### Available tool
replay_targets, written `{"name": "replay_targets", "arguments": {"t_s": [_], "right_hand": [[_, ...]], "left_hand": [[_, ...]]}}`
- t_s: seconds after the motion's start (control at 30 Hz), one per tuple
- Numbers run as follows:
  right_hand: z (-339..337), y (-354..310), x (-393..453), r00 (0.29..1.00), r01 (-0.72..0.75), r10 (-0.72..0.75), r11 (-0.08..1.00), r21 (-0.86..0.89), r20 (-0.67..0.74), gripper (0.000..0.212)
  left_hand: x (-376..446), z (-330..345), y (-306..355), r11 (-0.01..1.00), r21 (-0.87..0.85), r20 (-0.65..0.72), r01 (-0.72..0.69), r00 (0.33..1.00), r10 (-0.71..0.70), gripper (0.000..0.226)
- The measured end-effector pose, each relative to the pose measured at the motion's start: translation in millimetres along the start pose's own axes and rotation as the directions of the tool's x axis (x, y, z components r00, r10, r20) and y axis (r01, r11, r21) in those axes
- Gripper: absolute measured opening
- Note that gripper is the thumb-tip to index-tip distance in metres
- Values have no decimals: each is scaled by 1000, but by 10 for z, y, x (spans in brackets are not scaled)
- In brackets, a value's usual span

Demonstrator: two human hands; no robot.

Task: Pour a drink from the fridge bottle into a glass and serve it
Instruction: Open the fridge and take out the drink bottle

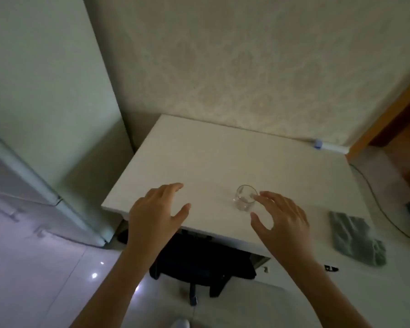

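Both hands open, empty: left hand (155,210) hovering over table (199,152) edge; right hand (281,217) w/ fingertips by glass (245,197), prob. positioning it. Fridge (45,110) left, shut.

You have no writing, label, brand or number to read here. The glass (245,197) in front of you shows no legible marking.

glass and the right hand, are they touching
Cannot tell: in the head view a fingertip of the right hand overlaps the rim of the glass, but contact isn't plain.
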State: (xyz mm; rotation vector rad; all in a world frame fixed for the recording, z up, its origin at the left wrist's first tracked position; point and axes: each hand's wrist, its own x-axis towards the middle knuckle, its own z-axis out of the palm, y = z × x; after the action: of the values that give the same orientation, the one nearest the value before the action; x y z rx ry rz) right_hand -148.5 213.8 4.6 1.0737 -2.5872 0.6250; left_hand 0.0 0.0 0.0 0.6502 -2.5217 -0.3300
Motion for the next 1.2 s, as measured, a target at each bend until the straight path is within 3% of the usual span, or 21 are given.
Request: {"name": "replay_targets", "arguments": {"t_s": [0.3, 0.7, 0.97, 1.2], "right_hand": [[347, -882, -28, 976, 191, -199, 977, 98, 87, 34], [819, -3189, -352, 850, 445, -499, 852, 276, 168, 35], [1250, -4774, -579, 724, 557, -677, 689, 464, 136, 39], [1811, -5880, -523, 629, 568, -760, 593, 570, 164, 31]], "left_hand": [[-608, -563, -698, 982, 70, -107, 174, 980, -166, 43], [-1786, -1960, -2179, 886, 170, -246, 431, 890, -385, 44], [-2610, -2724, -3105, 735, 226, -362, 640, 755, -546, 42], [-2977, -3016, -3854, 569, 172, -456, 805, 576, -678, 40]]}}
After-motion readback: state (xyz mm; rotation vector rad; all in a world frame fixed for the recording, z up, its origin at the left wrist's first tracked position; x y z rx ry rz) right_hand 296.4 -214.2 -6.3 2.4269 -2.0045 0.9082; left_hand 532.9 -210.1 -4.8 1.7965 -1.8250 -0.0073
